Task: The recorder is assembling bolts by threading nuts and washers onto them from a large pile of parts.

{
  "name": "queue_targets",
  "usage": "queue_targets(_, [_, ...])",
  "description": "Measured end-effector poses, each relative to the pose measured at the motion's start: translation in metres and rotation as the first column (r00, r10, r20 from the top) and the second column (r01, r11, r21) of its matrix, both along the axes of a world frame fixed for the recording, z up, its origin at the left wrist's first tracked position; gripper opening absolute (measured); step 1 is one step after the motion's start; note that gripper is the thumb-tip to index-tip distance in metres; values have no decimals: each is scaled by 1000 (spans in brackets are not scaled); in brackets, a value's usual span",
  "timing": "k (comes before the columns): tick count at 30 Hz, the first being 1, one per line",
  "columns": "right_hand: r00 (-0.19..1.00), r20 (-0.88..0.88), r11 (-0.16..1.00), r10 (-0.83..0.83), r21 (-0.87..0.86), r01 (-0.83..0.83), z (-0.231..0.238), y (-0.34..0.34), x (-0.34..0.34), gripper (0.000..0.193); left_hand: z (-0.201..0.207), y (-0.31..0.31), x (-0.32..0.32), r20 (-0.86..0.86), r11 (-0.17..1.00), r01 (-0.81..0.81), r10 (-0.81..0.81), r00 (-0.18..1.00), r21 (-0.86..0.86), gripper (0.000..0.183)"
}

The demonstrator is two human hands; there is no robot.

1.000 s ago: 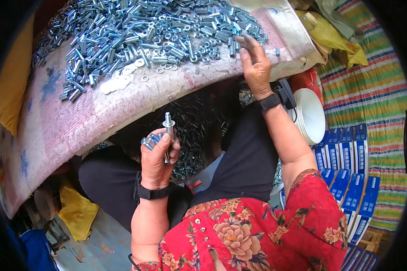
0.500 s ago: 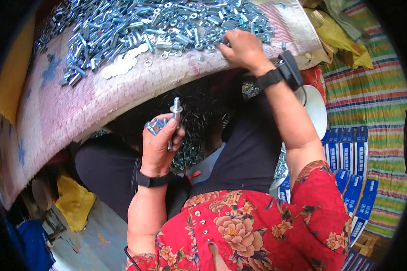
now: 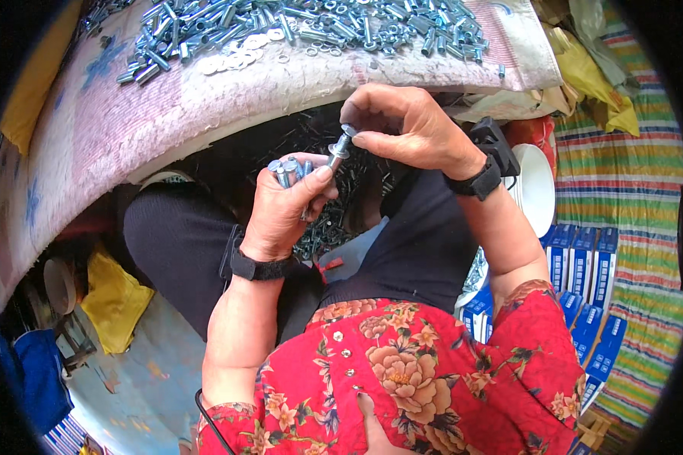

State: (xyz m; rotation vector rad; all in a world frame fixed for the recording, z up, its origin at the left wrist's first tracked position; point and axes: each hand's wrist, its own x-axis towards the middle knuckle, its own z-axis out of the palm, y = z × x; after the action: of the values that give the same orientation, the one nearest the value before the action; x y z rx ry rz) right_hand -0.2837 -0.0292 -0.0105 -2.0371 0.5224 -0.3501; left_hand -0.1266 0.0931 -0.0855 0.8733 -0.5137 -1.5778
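Observation:
My left hand (image 3: 273, 216) is closed around several metal bolts (image 3: 289, 171). Between its thumb and fingers it holds up one expansion bolt (image 3: 337, 155), tilted to the right, with a washer around its upper part. My right hand (image 3: 421, 133) comes in from the right with thumb and forefinger pinched on a small nut (image 3: 348, 130). That nut sits at the tip of the expansion bolt; whether it is threaded on, I cannot tell. Both hands are over my lap, just in front of the table edge.
A cloth-covered table (image 3: 159, 144) carries a heap of metal sleeves and nuts (image 3: 311, 30) and some flat washers (image 3: 235, 58). Below, between my legs, lies a dark pile of bolts (image 3: 322, 236). At right stand a white bucket (image 3: 537, 186) and blue boxes (image 3: 582, 262) on a striped sheet (image 3: 649, 227).
My right hand has come down from the heap to the bolt in my left hand, with a nut in its fingertips. The left hand has shifted right and upward, and the bolt leans more.

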Motion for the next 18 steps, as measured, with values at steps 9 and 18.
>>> queue_targets(9, [980, -122, 953, 158, -241, -184, 14, 1, 7, 21, -1, 5, 5, 81, 999, 38, -36, 996, -27, 21])
queue_targets(18, [971, -213, 912, 112, -367, -186, 17, 10, 9, 21, 3, 7, 7, 153, 994, 81, -68, 986, -80, 19])
